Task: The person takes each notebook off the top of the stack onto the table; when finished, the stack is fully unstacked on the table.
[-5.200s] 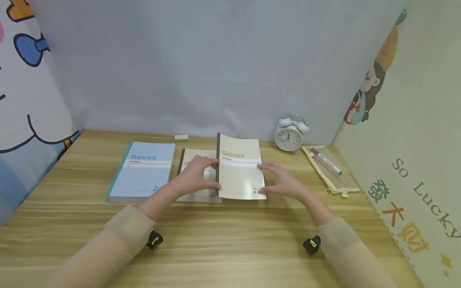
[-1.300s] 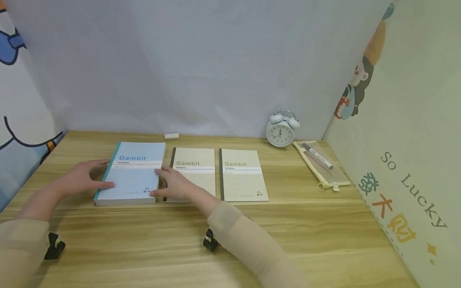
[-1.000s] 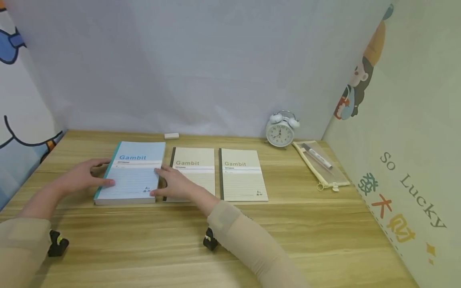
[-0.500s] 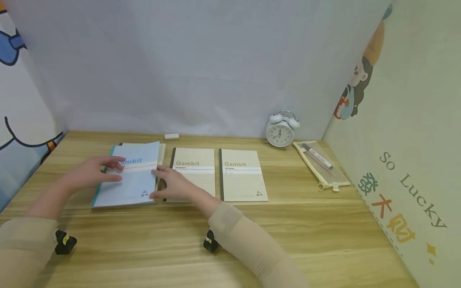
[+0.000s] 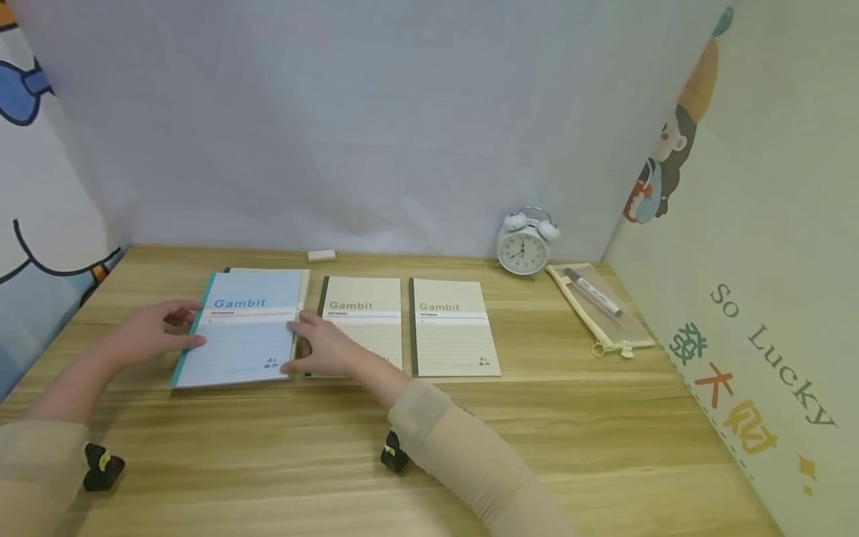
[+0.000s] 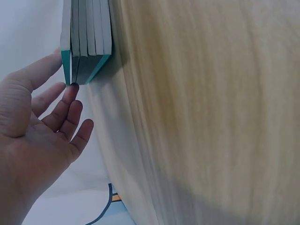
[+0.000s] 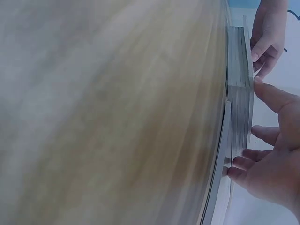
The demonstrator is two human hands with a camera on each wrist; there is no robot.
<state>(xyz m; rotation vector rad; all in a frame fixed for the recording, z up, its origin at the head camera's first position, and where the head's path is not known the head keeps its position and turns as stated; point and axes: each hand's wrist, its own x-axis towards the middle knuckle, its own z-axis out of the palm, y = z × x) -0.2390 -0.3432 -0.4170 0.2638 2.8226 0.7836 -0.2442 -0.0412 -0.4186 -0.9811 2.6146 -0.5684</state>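
A pale blue "Gambit" notebook (image 5: 243,344) with a teal spine lies on a stack at the left, shifted left and toward me. Behind it shows the edge of a dark-spined beige notebook (image 5: 303,282) in the stack. My left hand (image 5: 144,333) pinches the blue notebook's spine side, thumb near the cover's edge. In the left wrist view a fingertip (image 6: 72,88) reaches under its teal spine. My right hand (image 5: 330,347) holds its right edge, over part of a second beige notebook (image 5: 362,298). The right wrist view shows several layered page blocks (image 7: 239,70) beside the fingers.
Another beige notebook (image 5: 452,339) lies flat to the right. At the back are a white eraser (image 5: 321,256) and a white alarm clock (image 5: 523,250). A mesh zip pouch (image 5: 620,332) with a marker (image 5: 593,292) lies by the right wall.
Earlier both hands held a beige notebook, now flat on the table. They went to the stack; the top blue notebook has slid left and nearer, and my left hand drew back to its spine.
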